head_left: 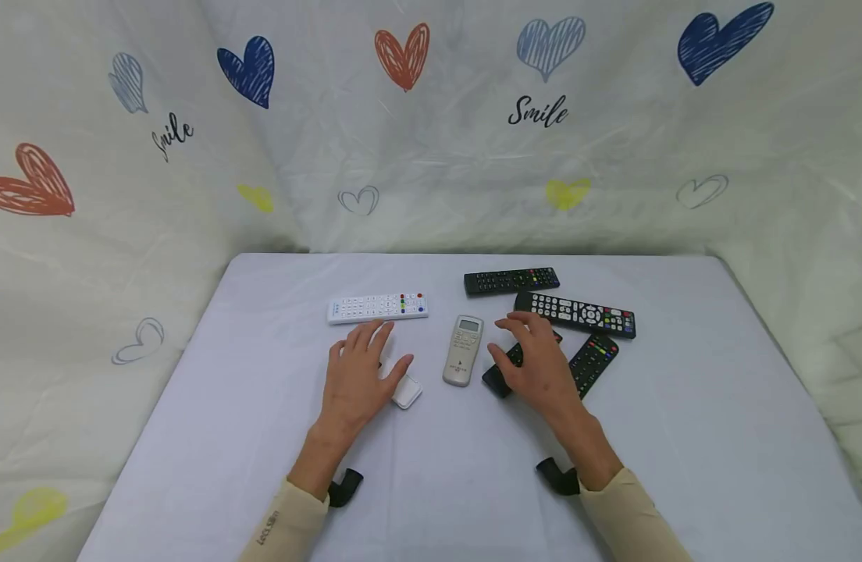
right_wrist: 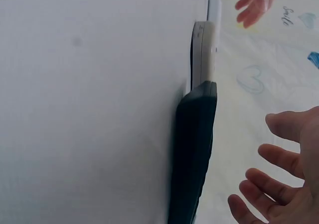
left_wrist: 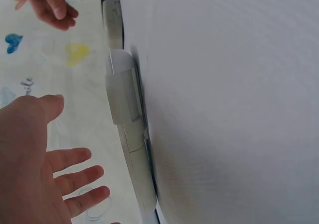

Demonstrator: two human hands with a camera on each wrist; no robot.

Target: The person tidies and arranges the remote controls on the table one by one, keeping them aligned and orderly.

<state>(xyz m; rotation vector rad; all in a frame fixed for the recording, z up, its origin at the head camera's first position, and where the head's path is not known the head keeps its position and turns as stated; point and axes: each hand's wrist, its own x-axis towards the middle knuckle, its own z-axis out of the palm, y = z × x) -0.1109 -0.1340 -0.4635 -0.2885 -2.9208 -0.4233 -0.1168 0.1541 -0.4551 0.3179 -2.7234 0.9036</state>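
My left hand [head_left: 357, 382] hovers with fingers spread over a white remote [head_left: 406, 392] that it partly hides; the left wrist view shows a gap between that hand and the white remote [left_wrist: 137, 169]. Beyond its fingertips lies a long white remote [head_left: 378, 307] with coloured buttons. My right hand [head_left: 538, 367], fingers loosely bent and holding nothing, is above a black remote [head_left: 500, 381], seen edge-on as a dark remote [right_wrist: 194, 154] in the right wrist view. Between the hands lies a grey remote [head_left: 463, 350] with a small screen.
Farther back are a black remote [head_left: 511, 281] and a larger black remote [head_left: 578, 314] with white buttons. Another black remote [head_left: 594, 361] slants beside my right hand. All lie on a white-covered table [head_left: 262, 437], with a heart-printed cloth [head_left: 459, 156] hanging behind and at the sides.
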